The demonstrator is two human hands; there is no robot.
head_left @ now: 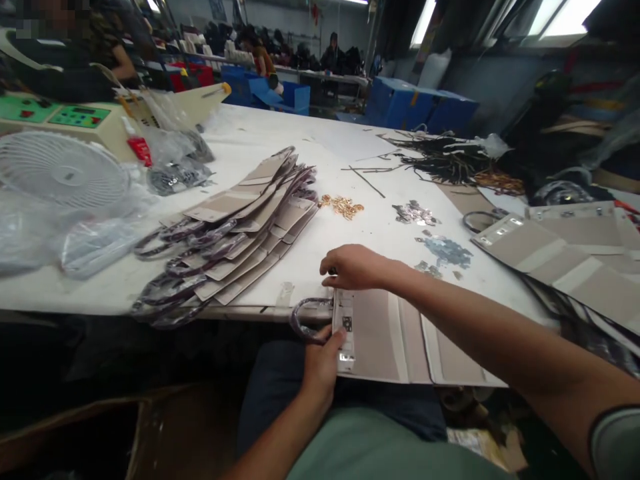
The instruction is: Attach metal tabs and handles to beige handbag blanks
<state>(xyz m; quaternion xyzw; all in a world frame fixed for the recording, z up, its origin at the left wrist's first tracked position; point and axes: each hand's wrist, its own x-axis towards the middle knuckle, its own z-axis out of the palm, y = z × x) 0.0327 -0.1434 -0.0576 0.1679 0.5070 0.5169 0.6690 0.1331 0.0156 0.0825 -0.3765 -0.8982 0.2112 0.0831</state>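
Observation:
A flat beige bag panel [390, 340] with a dark loop handle [305, 320] lies over the table's front edge, in front of me. My left hand [320, 363] grips its near left end, thumb on the strip with small metal fittings. My right hand [355, 267] is closed in a pinch at the panel's far left corner; what it pinches is too small to make out.
A fanned stack of like panels [240, 227] lies to the left, another pile [565, 260] to the right. Gold fittings [343, 205] and silver fittings [415, 213] are scattered mid-table. A white fan [60, 170], plastic bags and dark strips [450, 160] sit farther back. People work behind.

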